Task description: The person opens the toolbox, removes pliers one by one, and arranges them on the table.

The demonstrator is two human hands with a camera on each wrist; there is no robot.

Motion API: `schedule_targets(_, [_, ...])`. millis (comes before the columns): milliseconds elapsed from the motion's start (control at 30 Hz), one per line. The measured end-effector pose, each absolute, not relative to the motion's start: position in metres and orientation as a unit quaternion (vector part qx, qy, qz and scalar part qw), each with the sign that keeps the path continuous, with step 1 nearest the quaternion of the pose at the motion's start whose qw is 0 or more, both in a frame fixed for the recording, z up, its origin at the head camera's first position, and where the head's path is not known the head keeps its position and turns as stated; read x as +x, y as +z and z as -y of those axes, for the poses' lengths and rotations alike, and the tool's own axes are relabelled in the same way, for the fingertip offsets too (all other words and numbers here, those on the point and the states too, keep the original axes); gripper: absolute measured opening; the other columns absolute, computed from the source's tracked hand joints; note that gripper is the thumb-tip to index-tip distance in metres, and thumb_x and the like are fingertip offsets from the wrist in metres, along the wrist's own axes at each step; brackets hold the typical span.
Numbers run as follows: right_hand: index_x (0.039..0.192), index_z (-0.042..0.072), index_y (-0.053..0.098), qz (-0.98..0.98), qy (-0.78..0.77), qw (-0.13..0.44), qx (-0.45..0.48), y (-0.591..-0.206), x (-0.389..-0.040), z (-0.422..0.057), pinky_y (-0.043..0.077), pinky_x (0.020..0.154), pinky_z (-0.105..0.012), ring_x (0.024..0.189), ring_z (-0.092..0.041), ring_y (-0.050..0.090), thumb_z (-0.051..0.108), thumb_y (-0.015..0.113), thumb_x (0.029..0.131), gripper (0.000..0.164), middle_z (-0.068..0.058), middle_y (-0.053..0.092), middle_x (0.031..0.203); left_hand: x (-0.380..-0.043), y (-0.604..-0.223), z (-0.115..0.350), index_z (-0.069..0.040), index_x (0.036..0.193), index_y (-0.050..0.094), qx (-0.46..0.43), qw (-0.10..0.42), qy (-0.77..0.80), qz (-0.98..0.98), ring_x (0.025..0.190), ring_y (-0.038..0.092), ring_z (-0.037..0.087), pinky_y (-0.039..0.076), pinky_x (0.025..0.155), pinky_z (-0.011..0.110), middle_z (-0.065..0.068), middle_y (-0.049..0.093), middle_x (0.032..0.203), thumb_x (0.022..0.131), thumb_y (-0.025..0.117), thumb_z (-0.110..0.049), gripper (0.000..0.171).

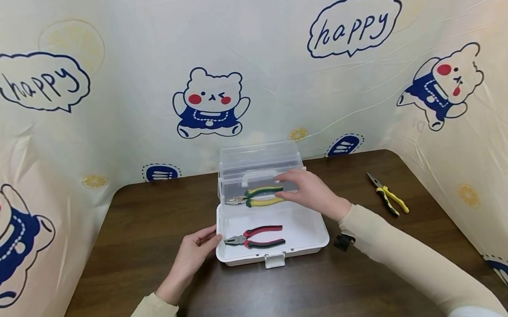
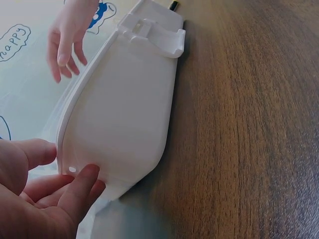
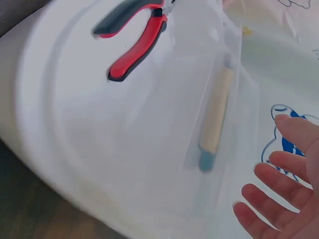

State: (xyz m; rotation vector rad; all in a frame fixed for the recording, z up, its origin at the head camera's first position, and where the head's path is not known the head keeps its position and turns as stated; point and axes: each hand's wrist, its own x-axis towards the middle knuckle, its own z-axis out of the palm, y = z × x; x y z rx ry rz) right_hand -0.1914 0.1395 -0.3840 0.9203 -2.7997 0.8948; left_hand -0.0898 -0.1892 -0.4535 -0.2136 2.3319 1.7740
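Note:
A white plastic box stands on the table with its clear lid raised at the back. Its left rim is pinched by my left hand, thumb at the top edge and fingers against the outer wall. Inside, toward the front, lie red-and-black combination pliers, jaws to the left. Behind them are green-and-yellow combination pliers, also seen in the right wrist view. My right hand, fingers apart and holding nothing, hovers over the box's back right, overlapping the handle ends of those pliers.
Yellow-and-black needle-nose pliers lie on the brown wooden table, right of the box. A printed curtain hangs behind and along both sides. The white front latch hangs down from the box.

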Motion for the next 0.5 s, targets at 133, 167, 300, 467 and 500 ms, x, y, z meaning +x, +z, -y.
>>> schedule_targets(133, [0.131,0.006,0.071,0.903,0.3,-0.008,0.307,-0.388,-0.197,-0.128,0.055,0.102,-0.047,0.119,-0.031,0.067,0.029,0.08,0.094,0.044,-0.014,0.071,0.129,-0.09,-0.454,0.19,0.005,0.141,0.061,-0.074,0.101,0.605,-0.786,0.114,0.07,0.034,0.061,0.089,0.038,0.026,0.068,0.132,0.101,0.07,-0.012,0.045])
schedule_targets(167, [0.132,0.005,0.071,0.901,0.303,-0.017,0.309,-0.389,-0.198,-0.125,0.055,0.102,-0.047,0.12,-0.031,0.066,0.029,0.079,0.095,0.045,-0.015,0.071,0.13,-0.09,-0.454,0.19,0.005,0.141,0.061,-0.075,0.101,0.605,-0.786,0.114,0.07,0.034,0.062,0.088,0.037,0.026,0.068,0.132,0.101,0.07,-0.012,0.045])
schedule_targets(300, [0.134,0.005,0.069,0.901,0.287,-0.038,0.324,-0.392,-0.202,-0.115,0.055,0.1,-0.046,0.12,-0.03,0.064,0.029,0.078,0.095,0.046,-0.013,0.069,0.131,-0.091,-0.456,0.19,0.005,0.14,0.062,-0.075,0.1,0.609,-0.783,0.113,0.07,0.033,0.062,0.086,0.033,0.025,0.068,0.13,0.1,0.07,-0.011,0.044])
schedule_targets(467, [0.136,0.01,0.069,0.913,0.238,-0.047,0.328,-0.394,-0.205,-0.105,0.056,0.099,-0.045,0.119,-0.028,0.063,0.029,0.078,0.096,0.046,-0.01,0.068,0.132,-0.091,-0.456,0.19,0.005,0.14,0.062,-0.072,0.098,0.615,-0.779,0.112,0.07,0.032,0.062,0.086,0.032,0.025,0.069,0.129,0.1,0.071,-0.012,0.044])
schedule_targets(500, [0.136,0.01,0.069,0.916,0.23,-0.049,0.326,-0.394,-0.205,-0.103,0.056,0.099,-0.045,0.119,-0.028,0.063,0.029,0.079,0.095,0.046,-0.01,0.067,0.132,-0.091,-0.456,0.19,0.005,0.139,0.062,-0.072,0.097,0.614,-0.78,0.112,0.071,0.031,0.062,0.085,0.032,0.025,0.069,0.129,0.1,0.071,-0.012,0.044])
